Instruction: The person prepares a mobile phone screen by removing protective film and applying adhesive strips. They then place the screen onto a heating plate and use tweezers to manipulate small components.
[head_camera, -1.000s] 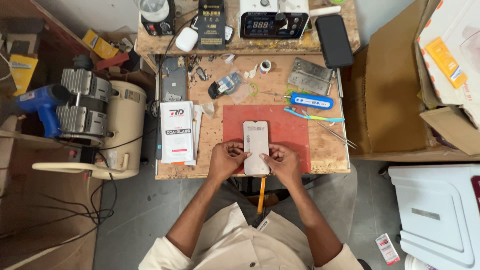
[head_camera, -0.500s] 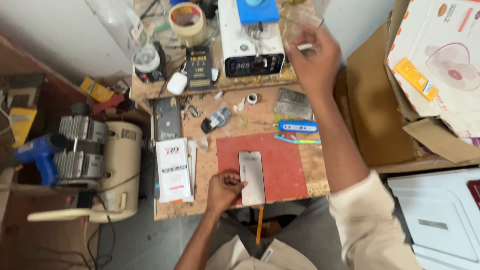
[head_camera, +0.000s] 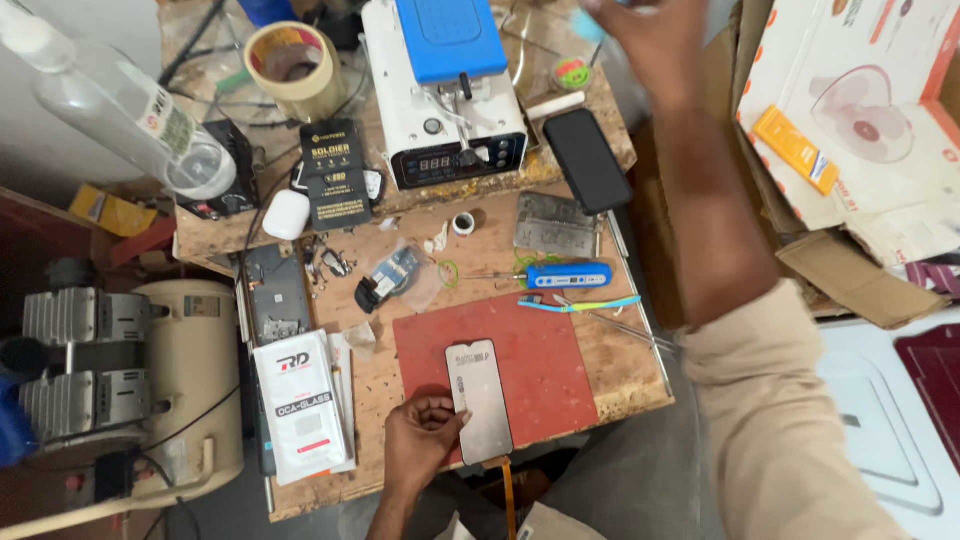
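Observation:
A grey phone screen panel (head_camera: 480, 400) lies face up on a red mat (head_camera: 540, 350) at the near edge of the wooden bench, an orange flex cable (head_camera: 508, 500) hanging from its lower end. My left hand (head_camera: 420, 440) rests on the panel's left edge, fingers curled against it. My right hand (head_camera: 645, 40) is stretched far up over the back right of the bench, blurred. Something pale blue shows at its fingertips, and I cannot tell whether the hand grips it.
A white machine with a blue top (head_camera: 450, 90) stands at the back, a black phone (head_camera: 587, 160) beside it. A tape roll (head_camera: 290, 65), clear bottle (head_camera: 120, 110), blue tool (head_camera: 567, 275) and white packet (head_camera: 300, 405) lie around. Compressor (head_camera: 150, 380) left, cardboard box (head_camera: 850, 120) right.
My right hand has left the screen panel and risen to the far back right of the bench. My left hand stays on the panel. The view has come closer.

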